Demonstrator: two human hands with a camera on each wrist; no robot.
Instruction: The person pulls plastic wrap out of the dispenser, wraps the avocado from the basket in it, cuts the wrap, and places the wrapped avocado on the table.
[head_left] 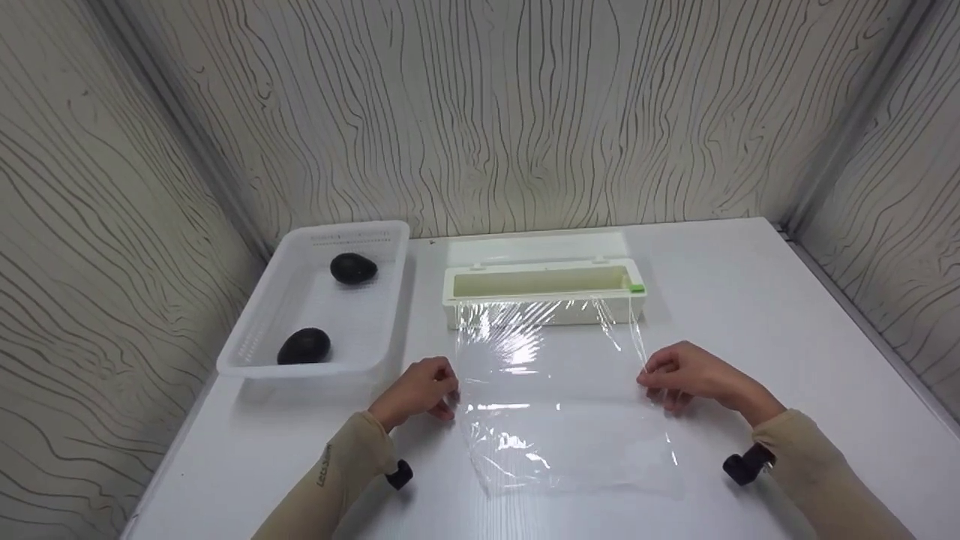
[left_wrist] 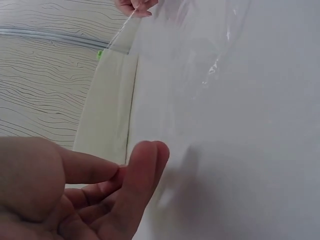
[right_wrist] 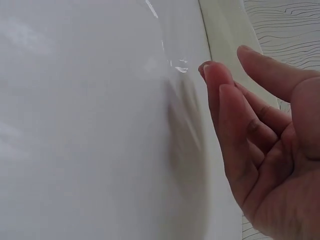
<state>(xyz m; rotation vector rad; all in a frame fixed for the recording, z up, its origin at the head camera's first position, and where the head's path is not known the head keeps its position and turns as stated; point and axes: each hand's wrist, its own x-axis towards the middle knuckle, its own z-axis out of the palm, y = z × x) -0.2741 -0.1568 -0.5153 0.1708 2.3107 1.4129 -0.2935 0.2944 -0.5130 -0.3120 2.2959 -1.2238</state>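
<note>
A clear sheet of plastic wrap (head_left: 540,427) stretches from the front edge of an open cream wrap dispenser (head_left: 544,311) toward me. My left hand (head_left: 422,391) pinches its left edge, thumb against fingertips. On the opposite side, my right hand (head_left: 694,377) pinches the right edge between thumb and fingers, drawing it slightly outward. The sheet's near end hangs low over the white table. In the left wrist view a taut strand of wrap runs from the right hand (left_wrist: 136,6) to the dispenser. Close up in the right wrist view, the right fingers (right_wrist: 232,115) are bent, beside the wrap.
A white plastic basket (head_left: 397,300) stands at the left with two dark, avocado-like fruits (head_left: 353,268) inside. A green slider (head_left: 637,288) sits at the dispenser's right end, its lid (head_left: 540,246) folded back. Wood-patterned panels (head_left: 517,112) wall the white table (head_left: 757,300).
</note>
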